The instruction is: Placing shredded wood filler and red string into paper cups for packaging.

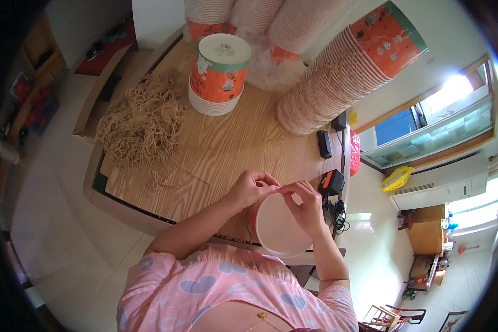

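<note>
A paper bucket (282,229) with a white inside and an orange outer wall is close in front of me, its open mouth tilted toward me. At its far rim my left hand (253,190) is closed in a pinch, thumb against fingers. My right hand (304,203) also pinches, its fingertips meeting the left ones above the rim. What the fingertips hold is too small to make out. Farther left lies a tangled heap of tan cord (144,122), with loose strands trailing toward my left hand.
A short stack of upside-down orange buckets (218,80) stands mid-table. A long leaning stack (337,77) is at the right, and plastic-wrapped stacks (260,25) line the back. A black adapter (332,182) with cables lies by the right edge of the wood-grain table (243,141).
</note>
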Tool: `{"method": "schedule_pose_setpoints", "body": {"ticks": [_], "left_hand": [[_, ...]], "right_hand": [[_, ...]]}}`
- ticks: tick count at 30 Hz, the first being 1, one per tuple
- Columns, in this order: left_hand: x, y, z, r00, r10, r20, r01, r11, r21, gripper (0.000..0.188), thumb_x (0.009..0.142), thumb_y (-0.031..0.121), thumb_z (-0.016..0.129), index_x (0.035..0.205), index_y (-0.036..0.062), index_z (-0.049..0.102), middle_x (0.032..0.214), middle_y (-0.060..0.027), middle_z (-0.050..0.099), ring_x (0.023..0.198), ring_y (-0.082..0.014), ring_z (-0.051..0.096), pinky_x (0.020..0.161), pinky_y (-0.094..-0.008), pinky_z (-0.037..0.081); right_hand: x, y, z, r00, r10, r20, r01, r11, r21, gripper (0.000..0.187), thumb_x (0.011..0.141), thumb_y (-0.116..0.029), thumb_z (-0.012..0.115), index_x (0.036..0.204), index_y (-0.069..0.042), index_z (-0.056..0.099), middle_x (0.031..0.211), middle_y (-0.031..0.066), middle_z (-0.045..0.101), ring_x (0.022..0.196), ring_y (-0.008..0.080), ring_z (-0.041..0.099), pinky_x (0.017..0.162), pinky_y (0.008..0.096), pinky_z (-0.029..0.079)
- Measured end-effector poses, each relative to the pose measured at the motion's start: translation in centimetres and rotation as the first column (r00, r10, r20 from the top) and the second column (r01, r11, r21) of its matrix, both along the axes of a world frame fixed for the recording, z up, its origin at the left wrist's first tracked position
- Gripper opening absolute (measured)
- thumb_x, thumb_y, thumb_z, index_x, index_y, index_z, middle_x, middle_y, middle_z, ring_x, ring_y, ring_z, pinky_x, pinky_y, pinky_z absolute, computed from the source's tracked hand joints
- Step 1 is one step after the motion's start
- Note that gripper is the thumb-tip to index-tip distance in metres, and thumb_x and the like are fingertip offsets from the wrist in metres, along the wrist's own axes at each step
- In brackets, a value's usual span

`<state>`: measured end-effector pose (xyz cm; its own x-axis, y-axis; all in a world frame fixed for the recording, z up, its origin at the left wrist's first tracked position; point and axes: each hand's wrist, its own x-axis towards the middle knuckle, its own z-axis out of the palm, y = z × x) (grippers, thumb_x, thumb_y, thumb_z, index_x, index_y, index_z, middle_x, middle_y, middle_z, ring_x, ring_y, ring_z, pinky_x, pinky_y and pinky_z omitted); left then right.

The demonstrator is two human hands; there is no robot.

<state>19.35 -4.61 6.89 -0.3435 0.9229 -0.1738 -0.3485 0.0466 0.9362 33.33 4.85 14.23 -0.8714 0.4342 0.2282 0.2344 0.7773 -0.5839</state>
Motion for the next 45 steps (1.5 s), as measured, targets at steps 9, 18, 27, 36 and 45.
{"method": "schedule_pose_setpoints", "body": {"ticks": [9,18,27,36,45], "left_hand": [[0.5,-0.1,-0.7,0.994,0.104,0.024,-0.105,0.994,0.032,0.011,0.081,0.014,0.068,0.086,0.0038,0.067,0.072,0.0015,0.063,0.062,-0.0034,0.055,0.054,-0.0188,0.044],[1.1,0.1,-1.7,0.987,0.161,-0.029,-0.157,0.983,0.098,0.01,0.081,0.011,0.07,0.086,0.0034,0.067,0.07,0.0025,0.063,0.062,-0.0024,0.054,0.056,-0.0181,0.044],[1.3,0.3,-2.0,0.986,0.151,0.067,-0.158,0.981,0.114,0.015,0.082,0.016,0.069,0.088,0.0023,0.069,0.062,0.0046,0.059,0.056,-0.0006,0.049,0.052,-0.018,0.042],[1.0,0.2,-1.6,0.988,0.151,-0.039,-0.148,0.987,0.066,0.018,0.083,0.017,0.068,0.089,0.0005,0.068,0.066,0.001,0.064,0.061,-0.0012,0.053,0.053,-0.0183,0.043],[0.9,0.4,-1.8,0.976,0.157,-0.148,-0.141,0.983,0.118,0.016,0.082,0.019,0.069,0.085,0.0029,0.07,0.054,0.0061,0.054,0.05,0.0004,0.041,0.044,-0.0192,0.033]], "right_hand": [[-0.3,-0.6,0.9,0.991,-0.125,0.046,0.129,0.986,-0.106,0.01,0.079,-0.012,0.069,0.085,-0.005,0.064,0.08,0.0108,0.063,0.077,0.0223,0.061,0.068,0.0315,0.048],[-0.4,-0.7,1.1,0.945,-0.174,0.276,0.246,0.936,-0.253,0.016,0.084,-0.015,0.065,0.087,0.0,0.06,0.061,0.0074,0.059,0.052,0.0118,0.053,0.052,0.0251,0.043],[-0.7,-0.6,0.5,0.973,-0.157,0.171,0.182,0.972,-0.145,0.012,0.083,-0.011,0.064,0.09,-0.002,0.061,0.075,0.0122,0.063,0.063,0.0197,0.061,0.058,0.0298,0.049],[-0.8,-0.8,0.5,0.986,-0.111,0.124,0.122,0.989,-0.089,0.01,0.082,-0.007,0.062,0.091,-0.002,0.061,0.078,0.0113,0.061,0.063,0.0209,0.06,0.057,0.0298,0.048],[-1.0,-0.5,0.5,0.991,-0.12,0.05,0.121,0.993,0.0,0.01,0.079,-0.007,0.066,0.084,-0.003,0.059,0.077,0.0089,0.058,0.065,0.0229,0.057,0.06,0.0321,0.048]]}}
